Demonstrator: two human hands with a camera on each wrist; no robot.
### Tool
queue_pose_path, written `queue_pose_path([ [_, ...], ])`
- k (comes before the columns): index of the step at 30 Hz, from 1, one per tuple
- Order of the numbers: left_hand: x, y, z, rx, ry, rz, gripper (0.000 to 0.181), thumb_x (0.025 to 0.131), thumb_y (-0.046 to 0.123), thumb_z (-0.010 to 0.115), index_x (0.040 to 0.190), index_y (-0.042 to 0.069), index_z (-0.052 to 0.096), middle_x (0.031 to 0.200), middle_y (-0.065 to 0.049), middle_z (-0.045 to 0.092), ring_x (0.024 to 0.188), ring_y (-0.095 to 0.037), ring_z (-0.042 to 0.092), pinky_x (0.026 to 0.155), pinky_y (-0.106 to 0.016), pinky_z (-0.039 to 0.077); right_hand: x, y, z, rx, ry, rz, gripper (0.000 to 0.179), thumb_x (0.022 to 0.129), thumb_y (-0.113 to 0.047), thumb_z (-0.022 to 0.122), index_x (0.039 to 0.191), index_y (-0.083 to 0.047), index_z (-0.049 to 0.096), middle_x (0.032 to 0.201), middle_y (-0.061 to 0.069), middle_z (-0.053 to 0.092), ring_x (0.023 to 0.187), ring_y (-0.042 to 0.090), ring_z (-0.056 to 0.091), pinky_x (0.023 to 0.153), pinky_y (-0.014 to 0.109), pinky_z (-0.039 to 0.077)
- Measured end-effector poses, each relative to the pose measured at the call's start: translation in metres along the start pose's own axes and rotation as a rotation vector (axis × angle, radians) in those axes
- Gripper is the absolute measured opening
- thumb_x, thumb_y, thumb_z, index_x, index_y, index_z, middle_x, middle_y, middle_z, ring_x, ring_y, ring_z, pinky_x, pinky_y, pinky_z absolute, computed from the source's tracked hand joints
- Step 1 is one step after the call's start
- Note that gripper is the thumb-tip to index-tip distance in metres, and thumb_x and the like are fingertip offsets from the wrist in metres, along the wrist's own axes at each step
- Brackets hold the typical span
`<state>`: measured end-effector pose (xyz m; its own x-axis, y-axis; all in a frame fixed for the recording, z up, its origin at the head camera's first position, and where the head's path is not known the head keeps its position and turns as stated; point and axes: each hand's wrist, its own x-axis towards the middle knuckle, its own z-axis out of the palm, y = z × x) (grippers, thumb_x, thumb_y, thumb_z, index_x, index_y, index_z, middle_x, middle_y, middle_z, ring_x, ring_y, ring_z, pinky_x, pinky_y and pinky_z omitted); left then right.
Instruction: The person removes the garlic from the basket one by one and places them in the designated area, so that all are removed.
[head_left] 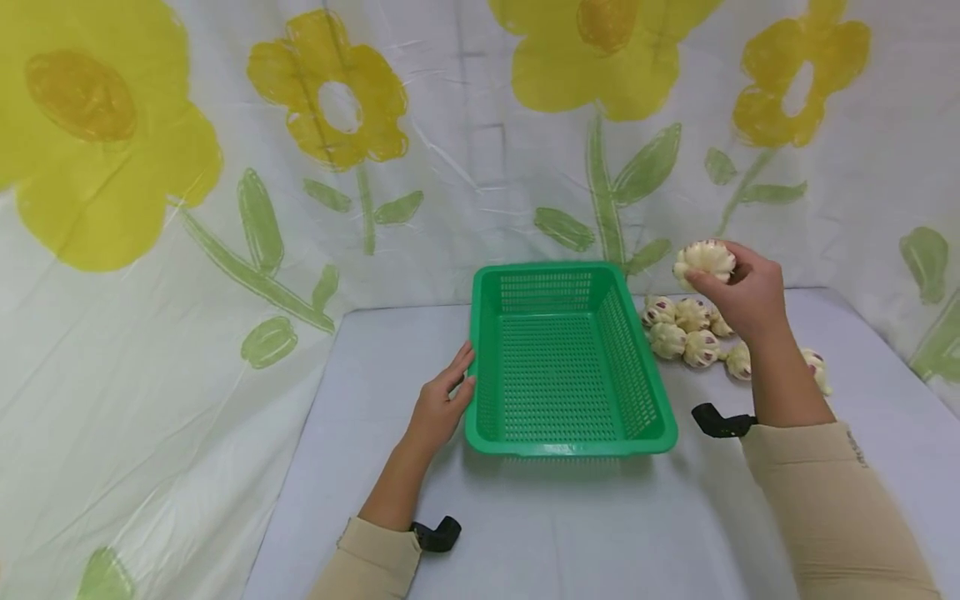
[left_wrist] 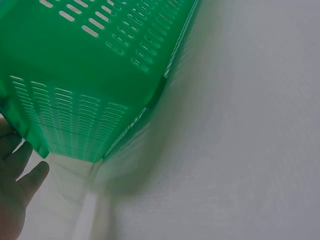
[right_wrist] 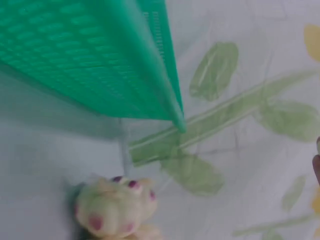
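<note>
A green plastic basket (head_left: 570, 448) with slotted walls stands on the white table, its inside bare. My left hand (head_left: 437, 410) is at its left rim, fingers extended along the outside; the left wrist view shows those fingers (left_wrist: 33, 181) beside the basket wall (left_wrist: 75, 65). Raised beyond the basket's right side, my right hand (head_left: 752, 293) grips a garlic bulb (head_left: 705, 262) between thumb and fingers. Below it, several more garlic bulbs (head_left: 701, 348) lie grouped on the table. One garlic bulb (right_wrist: 115, 207) shows blurred in the right wrist view, where only a sliver of the hand appears.
Another garlic bulb (head_left: 816, 371) lies farther right, partly hidden behind my right forearm. A white sheet (head_left: 450, 192) with painted yellow flowers hangs behind the table (head_left: 390, 367) and along its sides. Black mounts (head_left: 722, 421) sit at both wrists.
</note>
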<state>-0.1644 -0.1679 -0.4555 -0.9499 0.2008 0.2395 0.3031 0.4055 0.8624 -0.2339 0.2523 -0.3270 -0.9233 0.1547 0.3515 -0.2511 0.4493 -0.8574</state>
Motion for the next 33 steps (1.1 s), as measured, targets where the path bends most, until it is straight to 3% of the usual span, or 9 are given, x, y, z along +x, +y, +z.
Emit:
queue_pose_path([
  [3, 0.000, 0.000, -0.001, -0.014, 0.006, -0.020, 0.046, 0.104, 0.023, 0.051, 0.149, 0.017, 0.044, 0.158, 0.009, 0.034, 0.143, -0.013, 0.036, 0.113, -0.038, 0.040, -0.012, 0.018, -0.003, 0.023, 0.061, 0.046, 0.033, 0.087, -0.021, 0.075, 0.119, -0.017, 0.069, 0.087, -0.025, 0.065, 0.072, -0.005, 0.060, 0.060, 0.008, 0.050],
  [9, 0.002, -0.003, -0.002, -0.007, 0.009, -0.015, 0.046, 0.103, 0.019, 0.051, 0.149, 0.015, 0.044, 0.158, 0.008, 0.034, 0.144, -0.015, 0.036, 0.113, -0.039, 0.039, -0.035, 0.052, -0.003, 0.130, 0.194, 0.219, 0.041, 0.087, -0.019, 0.075, 0.127, -0.012, 0.065, 0.099, -0.019, 0.065, 0.087, 0.000, 0.059, 0.068, 0.006, 0.049],
  [12, 0.003, -0.004, -0.002, 0.018, 0.008, -0.010, 0.046, 0.104, 0.022, 0.050, 0.149, 0.017, 0.044, 0.158, 0.012, 0.034, 0.143, -0.011, 0.036, 0.113, -0.035, 0.039, -0.046, 0.068, -0.005, 0.154, 0.199, 0.289, 0.044, 0.087, -0.019, 0.075, 0.130, -0.014, 0.064, 0.104, -0.016, 0.064, 0.092, 0.001, 0.058, 0.070, 0.005, 0.049],
  [17, 0.004, -0.005, 0.000, 0.032, 0.005, 0.001, 0.046, 0.104, 0.025, 0.049, 0.149, 0.016, 0.044, 0.157, 0.014, 0.033, 0.143, -0.011, 0.036, 0.112, -0.034, 0.039, -0.063, 0.089, -0.011, 0.039, 0.150, 0.351, 0.053, 0.087, -0.027, 0.075, 0.137, -0.016, 0.059, 0.108, -0.020, 0.060, 0.090, -0.002, 0.055, 0.066, 0.005, 0.048],
  [22, 0.003, -0.004, 0.002, 0.032, 0.007, 0.012, 0.046, 0.104, 0.024, 0.049, 0.149, 0.014, 0.044, 0.158, 0.012, 0.034, 0.143, -0.013, 0.037, 0.112, -0.034, 0.039, -0.076, 0.101, -0.016, -0.056, 0.099, 0.366, 0.061, 0.087, -0.034, 0.075, 0.142, -0.017, 0.055, 0.109, -0.020, 0.057, 0.089, -0.003, 0.051, 0.065, 0.004, 0.046],
  [29, 0.001, -0.002, 0.004, 0.023, 0.007, 0.014, 0.046, 0.104, 0.021, 0.049, 0.149, 0.015, 0.044, 0.158, 0.009, 0.034, 0.143, -0.012, 0.036, 0.113, -0.033, 0.038, -0.084, 0.110, -0.018, -0.158, 0.056, 0.361, 0.071, 0.086, -0.042, 0.074, 0.146, -0.013, 0.049, 0.119, -0.006, 0.056, 0.087, 0.001, 0.048, 0.063, 0.005, 0.044],
  [33, 0.001, 0.004, 0.001, 0.010, 0.013, 0.018, 0.045, 0.104, 0.019, 0.050, 0.148, 0.014, 0.045, 0.158, 0.006, 0.035, 0.144, -0.014, 0.036, 0.113, -0.035, 0.038, -0.081, 0.116, -0.016, -0.193, 0.037, 0.308, 0.068, 0.086, -0.040, 0.075, 0.144, -0.013, 0.051, 0.117, -0.004, 0.055, 0.086, 0.002, 0.046, 0.062, 0.005, 0.042],
])
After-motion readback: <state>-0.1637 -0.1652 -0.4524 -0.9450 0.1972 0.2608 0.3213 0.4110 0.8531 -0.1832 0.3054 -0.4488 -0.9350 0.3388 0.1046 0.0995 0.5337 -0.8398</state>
